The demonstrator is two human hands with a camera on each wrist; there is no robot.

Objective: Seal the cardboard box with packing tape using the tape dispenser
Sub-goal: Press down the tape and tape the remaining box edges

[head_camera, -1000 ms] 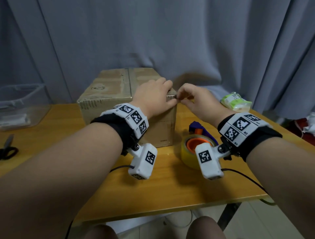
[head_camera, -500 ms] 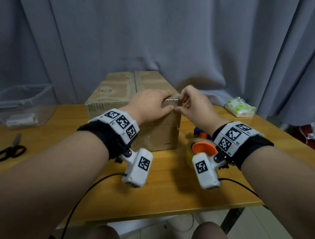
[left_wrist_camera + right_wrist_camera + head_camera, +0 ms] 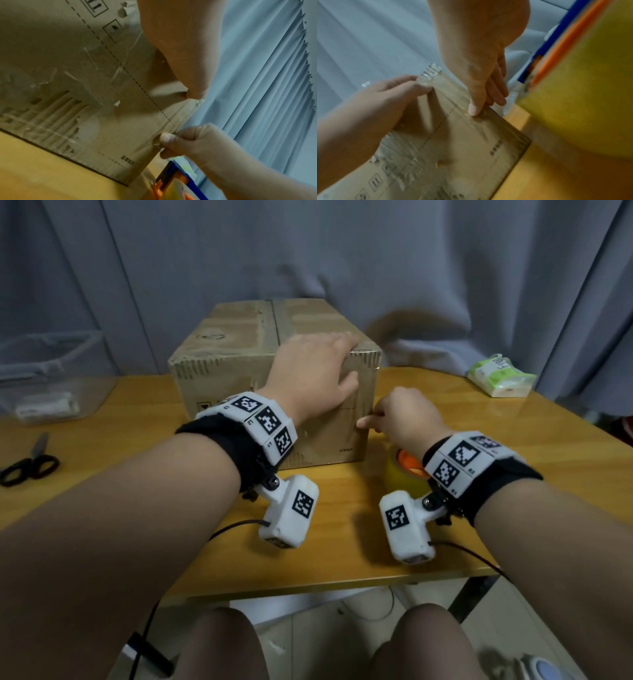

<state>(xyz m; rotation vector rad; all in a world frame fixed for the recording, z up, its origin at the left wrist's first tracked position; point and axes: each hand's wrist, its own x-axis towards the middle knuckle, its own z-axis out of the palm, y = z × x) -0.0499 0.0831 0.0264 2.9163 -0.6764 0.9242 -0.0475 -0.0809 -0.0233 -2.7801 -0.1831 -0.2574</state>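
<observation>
A closed cardboard box stands mid-table on the wooden table. My left hand grips its top right front corner, with the fingers over the top and the thumb on the front face. My right hand is lower and pinches the box's right front vertical edge, about halfway down. Its thumb presses on the front face and its fingers lie on the side face. A clear tape strip runs down that edge. The tape dispenser, blue with an orange hub and a yellowish roll, lies on the table behind my right wrist.
Black scissors lie at the table's left edge. A clear plastic bin sits at the back left and a green tissue pack at the back right. A grey curtain hangs close behind the box. Cables trail from both wrist cameras.
My right hand has slid from the box's top right corner down its right front edge. The left hand stays on the top corner.
</observation>
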